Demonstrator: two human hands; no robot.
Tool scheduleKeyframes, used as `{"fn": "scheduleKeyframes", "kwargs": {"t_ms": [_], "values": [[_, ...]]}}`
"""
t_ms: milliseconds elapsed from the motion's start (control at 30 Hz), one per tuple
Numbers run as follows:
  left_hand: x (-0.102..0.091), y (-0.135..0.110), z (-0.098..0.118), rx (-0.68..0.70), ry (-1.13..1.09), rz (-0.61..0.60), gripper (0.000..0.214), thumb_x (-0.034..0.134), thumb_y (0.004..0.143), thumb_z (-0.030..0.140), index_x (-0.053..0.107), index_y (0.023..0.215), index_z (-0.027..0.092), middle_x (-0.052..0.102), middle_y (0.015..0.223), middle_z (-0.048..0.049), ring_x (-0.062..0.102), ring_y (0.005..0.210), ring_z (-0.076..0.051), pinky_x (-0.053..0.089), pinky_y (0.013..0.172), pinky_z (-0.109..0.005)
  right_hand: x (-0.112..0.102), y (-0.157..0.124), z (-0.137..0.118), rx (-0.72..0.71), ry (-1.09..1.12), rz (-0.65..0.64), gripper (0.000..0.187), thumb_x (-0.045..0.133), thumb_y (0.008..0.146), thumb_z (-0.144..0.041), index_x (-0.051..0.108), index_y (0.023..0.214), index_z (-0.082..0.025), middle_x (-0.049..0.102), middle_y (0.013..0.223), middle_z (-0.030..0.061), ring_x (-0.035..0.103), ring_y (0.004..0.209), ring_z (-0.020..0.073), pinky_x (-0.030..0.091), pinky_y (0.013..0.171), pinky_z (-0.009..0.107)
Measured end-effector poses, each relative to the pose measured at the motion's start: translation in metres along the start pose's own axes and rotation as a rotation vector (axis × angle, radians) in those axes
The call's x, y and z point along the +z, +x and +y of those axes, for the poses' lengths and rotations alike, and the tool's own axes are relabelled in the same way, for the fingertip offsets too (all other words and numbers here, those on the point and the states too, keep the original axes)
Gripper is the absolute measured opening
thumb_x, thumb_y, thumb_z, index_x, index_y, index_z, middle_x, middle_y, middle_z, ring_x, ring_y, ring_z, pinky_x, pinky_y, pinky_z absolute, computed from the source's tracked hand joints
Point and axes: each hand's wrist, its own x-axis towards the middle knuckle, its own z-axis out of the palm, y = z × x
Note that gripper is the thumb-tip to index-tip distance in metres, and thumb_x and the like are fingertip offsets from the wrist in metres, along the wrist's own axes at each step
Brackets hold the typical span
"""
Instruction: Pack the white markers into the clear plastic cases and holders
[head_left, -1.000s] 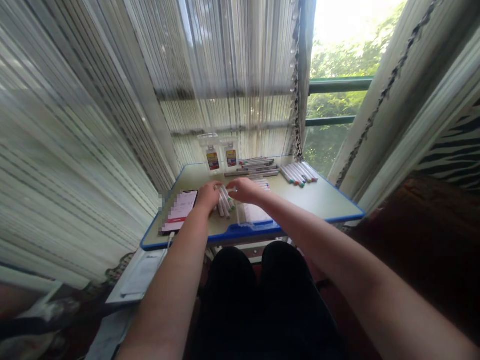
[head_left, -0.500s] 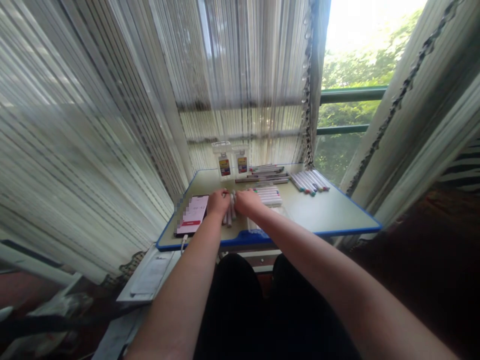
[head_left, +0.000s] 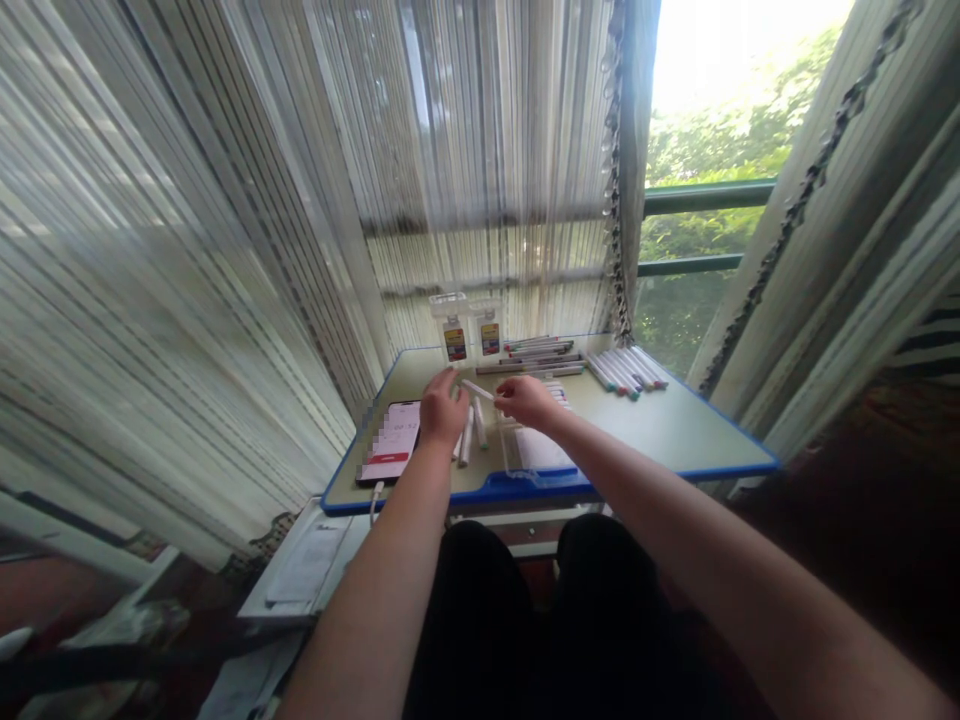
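Observation:
A white marker (head_left: 478, 390) is pinched at one end by my right hand (head_left: 523, 400), and it slants up to the left across the table. Close to its other end is my left hand (head_left: 444, 408), fingers apart and holding nothing I can see. Loose white markers (head_left: 466, 440) lie on the table between my two arms. A clear plastic case (head_left: 544, 450) lies open under my right wrist. More markers (head_left: 558, 393) sit in a row at its far part, partly hidden by my right hand.
A phone (head_left: 394, 438) with a cable lies left of my left hand. Two clear labelled containers (head_left: 455, 345) stand at the back. Several markers (head_left: 534, 366) lie behind the case, and a fan of markers (head_left: 626, 370) is at the right. The table (head_left: 675, 430) has a blue edge.
My right hand has moved slightly right and lifted a marker from the loose group. My left hand has opened its fingers. The view has shifted slightly.

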Motion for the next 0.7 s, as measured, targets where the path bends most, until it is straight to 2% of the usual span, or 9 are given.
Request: {"fn": "scheduleKeyframes", "kwargs": {"t_ms": [100,167,233,300,400,533,700], "values": [[0.0,-0.002,0.006,0.147,-0.098,-0.119,0.04,0.051,0.081,0.017,0.061,0.12,0.017,0.063,0.125,-0.0068,0.056,0.117,-0.017,0.041,0.106,-0.034,-0.02,-0.02,0.022,-0.074,0.268,0.055,0.021,0.066,0.069,-0.017,0.073,0.089,-0.016,0.072,0.075,0.0038,0.065,0.064,0.0139,0.049,0.056,0.023],[-0.001,-0.005,0.011,0.201,-0.164,-0.218,0.038,0.053,0.081,0.019,0.063,0.117,0.02,0.066,0.118,-0.0049,0.062,0.106,-0.016,0.046,0.1,-0.033,-0.036,-0.034,0.037,-0.076,0.503,0.037,0.021,0.069,0.067,-0.02,0.073,0.087,-0.016,0.072,0.072,0.0029,0.06,0.053,0.011,0.047,0.047,0.022],[-0.002,-0.008,0.019,0.237,-0.221,-0.292,0.034,0.056,0.08,0.024,0.066,0.112,0.019,0.069,0.11,-0.0051,0.065,0.094,-0.016,0.05,0.093,-0.033,-0.05,-0.047,0.05,-0.046,0.663,0.074,0.022,0.073,0.063,-0.025,0.072,0.082,-0.015,0.07,0.067,0.0016,0.058,0.05,0.0098,0.048,0.046,0.023],[-0.001,-0.011,0.026,0.287,-0.258,-0.351,0.034,0.06,0.078,0.031,0.067,0.109,0.018,0.07,0.107,-0.0058,0.065,0.091,-0.016,0.051,0.09,-0.032,-0.058,-0.058,0.062,0.001,0.781,0.125,0.026,0.077,0.059,-0.029,0.072,0.08,-0.014,0.069,0.066,0.0013,0.06,0.052,0.0103,0.051,0.051,0.024],[0.003,-0.015,0.035,0.361,-0.249,-0.427,0.033,0.063,0.076,0.038,0.069,0.102,0.018,0.071,0.106,-0.0068,0.064,0.096,-0.018,0.049,0.091,-0.033,-0.058,-0.066,0.078,0.075,0.902,0.164,0.031,0.08,0.056,-0.033,0.071,0.079,-0.015,0.07,0.067,0.0019,0.063,0.059,0.0116,0.054,0.059,0.026],[0.011,-0.017,0.037,0.35,-0.222,-0.506,0.03,0.061,0.078,0.037,0.07,0.1,0.019,0.072,0.099,-0.0058,0.065,0.085,-0.017,0.051,0.084,-0.03,-0.045,-0.067,0.095,0.14,1.003,0.243,0.035,0.082,0.054,-0.038,0.069,0.079,-0.017,0.07,0.071,0.0017,0.066,0.066,0.0135,0.057,0.066,0.029],[0.015,-0.016,0.036,0.319,-0.188,-0.492,0.024,0.058,0.08,0.03,0.069,0.098,0.019,0.071,0.094,-0.0045,0.064,0.082,-0.015,0.05,0.083,-0.03,-0.039,-0.068,0.1,0.132,1.075,0.206,0.039,0.083,0.054,-0.039,0.068,0.084,-0.017,0.071,0.075,0.0023,0.068,0.074,0.0155,0.057,0.077,0.034]]}}
